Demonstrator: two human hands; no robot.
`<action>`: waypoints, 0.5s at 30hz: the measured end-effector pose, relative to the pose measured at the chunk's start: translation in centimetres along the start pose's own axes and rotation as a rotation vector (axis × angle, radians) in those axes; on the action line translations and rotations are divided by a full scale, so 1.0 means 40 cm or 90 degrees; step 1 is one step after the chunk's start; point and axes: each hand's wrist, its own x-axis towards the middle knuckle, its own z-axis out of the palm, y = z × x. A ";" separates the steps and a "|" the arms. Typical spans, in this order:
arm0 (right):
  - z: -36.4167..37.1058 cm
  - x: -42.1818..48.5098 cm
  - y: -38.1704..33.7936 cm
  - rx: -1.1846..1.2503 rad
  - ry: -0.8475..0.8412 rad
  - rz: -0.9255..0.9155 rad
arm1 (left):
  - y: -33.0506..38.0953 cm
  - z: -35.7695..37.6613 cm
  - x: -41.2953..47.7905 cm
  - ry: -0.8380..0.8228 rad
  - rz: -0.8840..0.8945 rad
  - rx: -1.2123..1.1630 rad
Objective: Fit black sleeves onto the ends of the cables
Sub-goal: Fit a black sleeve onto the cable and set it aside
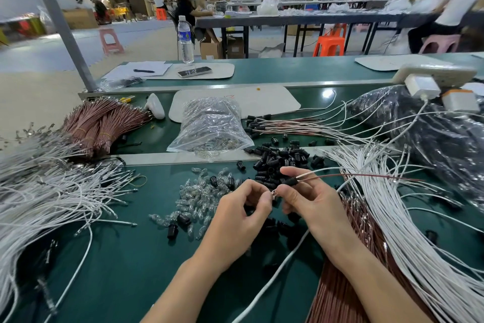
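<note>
Right hand [306, 199] pinches a black sleeve [290, 181], smooth and tubular, threaded on a white-and-brown cable pair [306, 177]. Left hand [246, 205] pinches the bare metal terminals [274, 193] at the pair's end. Just beyond: heap of loose sleeves [277, 163]. To the left: clear glass bulbs [199, 191] on the green table [131, 257]. Water bottle [185, 40] label unreadable.

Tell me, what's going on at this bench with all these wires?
A person is fitting black sleeves onto cable ends. The right hand grips a black sleeve with white and brown cables running out of it, while the left hand pinches the metal terminals sticking out its other end. A pile of loose sleeves lies just behind the hands, clear bulbs to the left, and sleeved cables further back.
</note>
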 end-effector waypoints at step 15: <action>0.006 0.008 0.013 0.071 -0.033 0.073 | 0.008 -0.003 -0.003 -0.005 0.041 0.034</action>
